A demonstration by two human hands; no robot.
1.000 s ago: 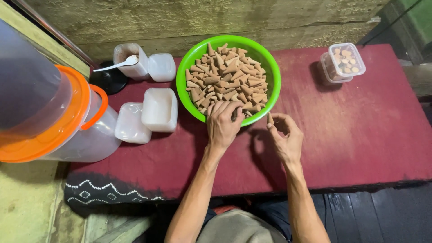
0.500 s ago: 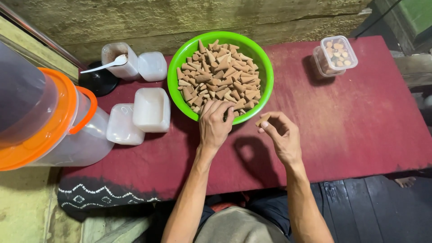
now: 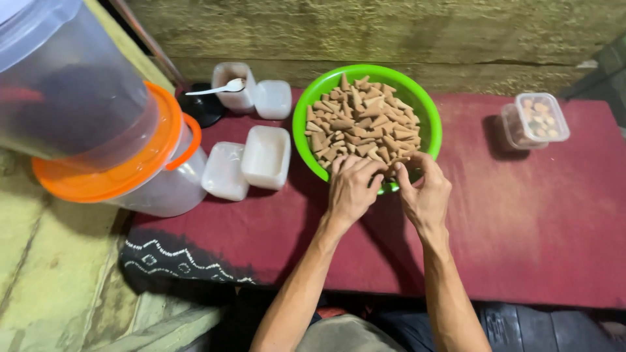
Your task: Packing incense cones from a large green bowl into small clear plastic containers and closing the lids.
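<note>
Far left of the fingers, a large clear jar with an orange lid (image 3: 111, 163) is seen, then two white tubs (image 3: 251, 163) just left of the left hand (image 3: 349, 189). Its fingers (image 3: 355, 164) are loosely curled together over the near rim of the green bowl (image 3: 427, 111), touching the brown cones (image 3: 362, 124). The right hand (image 3: 425, 192) is curled beside it, fingertips meeting at the rim; whether a cone is pinched cannot be told. Far right, a small clear lidded box (image 3: 535, 120) is set.
</note>
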